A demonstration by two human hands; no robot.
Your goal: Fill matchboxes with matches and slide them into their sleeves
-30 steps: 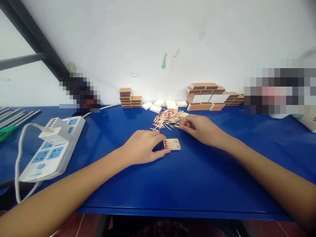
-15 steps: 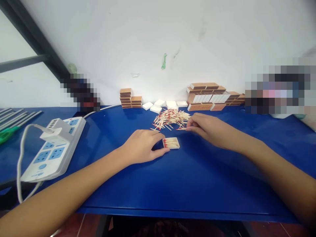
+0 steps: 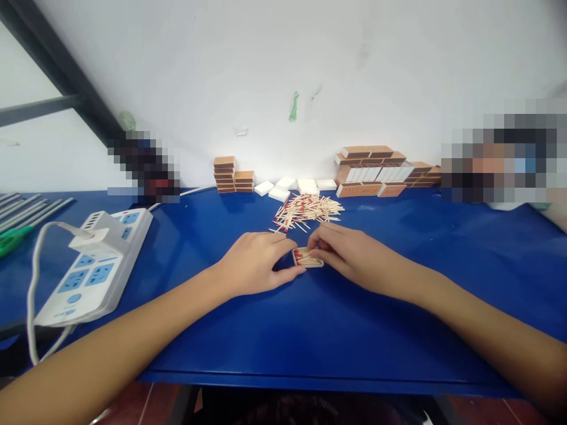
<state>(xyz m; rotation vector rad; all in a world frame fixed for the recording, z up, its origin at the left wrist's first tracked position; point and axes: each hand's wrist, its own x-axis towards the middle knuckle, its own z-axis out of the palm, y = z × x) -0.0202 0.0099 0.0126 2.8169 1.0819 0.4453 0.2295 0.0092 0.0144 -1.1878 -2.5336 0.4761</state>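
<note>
At match tray point(image 3: 303, 256), right hand point(image 3: 349, 260) arrived from match pile point(image 3: 308, 209).

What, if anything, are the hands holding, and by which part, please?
The matchbox tray: left hand pinches its left end; fingers of the right hand rest on its right end, grip unclear.

Both hands meet over the small match tray point(image 3: 303, 258) on the blue counter point(image 3: 310, 330): left hand point(image 3: 257, 262) steadying it, right hand point(image 3: 349, 255) laying matches inside.

Blue table point(image 3: 310, 330) against a scuffed white wall point(image 3: 266, 65)
</note>
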